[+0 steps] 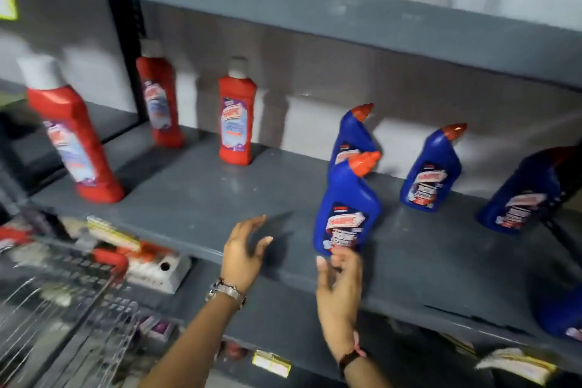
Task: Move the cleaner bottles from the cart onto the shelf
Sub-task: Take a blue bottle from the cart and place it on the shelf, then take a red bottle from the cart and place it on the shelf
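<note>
A blue cleaner bottle (346, 208) with an orange cap stands near the front of the grey shelf (195, 198). My right hand (340, 287) is just below its base, fingers spread, holding nothing; whether the fingertips touch the bottle is unclear. My left hand (244, 252) hovers open over the shelf's front edge, left of that bottle. Three more blue bottles (433, 170) stand behind and to the right. Three red bottles (236, 116) with white caps stand at the left. The wire cart (63, 299) is at lower left; its contents are blurred.
An upper shelf (315, 6) overhangs the bottles, with white containers on it. Another blue bottle (560, 315) shows at the right edge, lower down. Yellow price tags (271, 364) hang on the lower shelf edge. A white box (163, 271) lies below the shelf by the cart.
</note>
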Demonstrator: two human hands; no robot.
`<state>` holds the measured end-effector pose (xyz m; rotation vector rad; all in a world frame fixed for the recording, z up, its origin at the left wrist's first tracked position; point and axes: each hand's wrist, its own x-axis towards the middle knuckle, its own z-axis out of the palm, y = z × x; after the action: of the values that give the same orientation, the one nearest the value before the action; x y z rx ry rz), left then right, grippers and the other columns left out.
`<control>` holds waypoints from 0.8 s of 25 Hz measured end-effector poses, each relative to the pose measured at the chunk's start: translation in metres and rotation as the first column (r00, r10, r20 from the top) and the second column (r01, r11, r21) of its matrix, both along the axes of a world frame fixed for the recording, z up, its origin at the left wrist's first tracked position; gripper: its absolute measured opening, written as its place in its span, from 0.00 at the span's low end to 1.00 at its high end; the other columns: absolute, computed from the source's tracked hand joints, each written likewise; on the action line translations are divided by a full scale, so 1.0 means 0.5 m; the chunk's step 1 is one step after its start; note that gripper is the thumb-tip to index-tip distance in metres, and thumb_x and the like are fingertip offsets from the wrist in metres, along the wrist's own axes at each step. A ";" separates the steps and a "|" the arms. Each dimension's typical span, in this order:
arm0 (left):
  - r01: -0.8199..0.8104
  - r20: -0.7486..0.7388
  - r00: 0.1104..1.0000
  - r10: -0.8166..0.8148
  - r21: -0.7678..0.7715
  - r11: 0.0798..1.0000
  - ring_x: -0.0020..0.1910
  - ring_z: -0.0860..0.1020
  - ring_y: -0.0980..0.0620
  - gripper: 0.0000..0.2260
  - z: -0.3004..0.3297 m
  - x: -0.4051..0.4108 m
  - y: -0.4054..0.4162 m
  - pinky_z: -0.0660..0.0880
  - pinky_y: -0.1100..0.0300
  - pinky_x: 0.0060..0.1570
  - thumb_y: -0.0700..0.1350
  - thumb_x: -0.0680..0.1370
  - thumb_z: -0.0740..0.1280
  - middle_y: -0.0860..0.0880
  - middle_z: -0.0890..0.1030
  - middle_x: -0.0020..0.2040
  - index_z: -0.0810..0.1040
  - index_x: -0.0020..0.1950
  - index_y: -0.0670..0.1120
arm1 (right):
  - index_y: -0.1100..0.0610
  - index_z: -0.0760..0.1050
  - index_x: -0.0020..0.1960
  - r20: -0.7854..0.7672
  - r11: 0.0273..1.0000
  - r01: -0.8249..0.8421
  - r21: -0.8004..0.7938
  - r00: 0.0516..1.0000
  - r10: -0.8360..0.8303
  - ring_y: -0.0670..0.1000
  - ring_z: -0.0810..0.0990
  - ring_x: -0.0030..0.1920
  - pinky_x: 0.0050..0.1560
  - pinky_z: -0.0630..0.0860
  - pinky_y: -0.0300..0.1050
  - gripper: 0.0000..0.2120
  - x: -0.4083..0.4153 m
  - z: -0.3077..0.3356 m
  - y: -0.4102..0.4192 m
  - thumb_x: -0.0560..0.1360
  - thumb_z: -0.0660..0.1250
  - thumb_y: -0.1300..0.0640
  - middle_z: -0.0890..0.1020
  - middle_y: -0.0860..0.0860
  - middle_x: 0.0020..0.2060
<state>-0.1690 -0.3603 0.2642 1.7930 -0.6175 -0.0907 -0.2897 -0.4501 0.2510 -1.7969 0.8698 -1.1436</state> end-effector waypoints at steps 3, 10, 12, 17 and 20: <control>-0.208 0.031 0.978 0.206 0.073 0.975 0.52 0.76 0.44 0.11 -0.039 0.062 0.180 0.67 0.65 0.51 0.33 0.70 0.68 0.37 0.80 0.51 0.76 0.52 0.38 | 0.61 0.73 0.47 -0.089 0.937 -0.348 -0.036 0.935 0.344 0.44 0.73 0.40 0.48 0.69 0.27 0.07 0.105 -0.013 0.126 0.71 0.66 0.68 0.75 0.53 0.42; -0.709 -0.229 0.611 0.758 0.267 0.652 0.56 0.75 0.35 0.14 -0.230 0.201 0.698 0.71 0.44 0.59 0.32 0.71 0.66 0.31 0.77 0.55 0.73 0.55 0.34 | 0.67 0.72 0.52 -0.332 0.546 -0.815 0.194 0.470 0.818 0.54 0.75 0.47 0.47 0.67 0.35 0.08 0.437 -0.091 0.491 0.73 0.61 0.70 0.78 0.62 0.49; -0.738 -0.316 0.481 0.818 0.358 0.572 0.56 0.74 0.35 0.15 -0.305 0.219 0.791 0.70 0.44 0.58 0.32 0.70 0.67 0.31 0.76 0.56 0.72 0.56 0.34 | 0.65 0.71 0.54 -0.431 0.487 -0.817 0.308 0.336 0.837 0.57 0.77 0.51 0.47 0.69 0.38 0.09 0.512 -0.158 0.594 0.74 0.61 0.68 0.78 0.62 0.52; -0.634 -0.536 0.281 0.796 0.519 0.573 0.56 0.73 0.34 0.19 -0.513 0.247 0.884 0.69 0.46 0.57 0.32 0.69 0.68 0.29 0.74 0.57 0.69 0.58 0.31 | 0.67 0.70 0.59 -0.614 0.431 -0.672 0.602 -0.045 0.788 0.58 0.76 0.55 0.48 0.73 0.41 0.13 0.612 -0.398 0.770 0.75 0.59 0.66 0.76 0.63 0.60; -0.587 -0.650 0.163 0.742 0.541 0.603 0.59 0.72 0.33 0.21 -0.624 0.245 0.893 0.70 0.45 0.59 0.32 0.70 0.67 0.28 0.71 0.60 0.65 0.61 0.30 | 0.64 0.70 0.57 -0.706 0.396 -0.667 0.631 -0.283 0.649 0.59 0.76 0.59 0.53 0.70 0.47 0.12 0.617 -0.516 0.799 0.75 0.61 0.62 0.77 0.63 0.60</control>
<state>-0.0466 0.0860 -0.0479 1.7419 0.9969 -0.3860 0.0190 -0.0504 -0.0070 -2.3626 0.1305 0.9766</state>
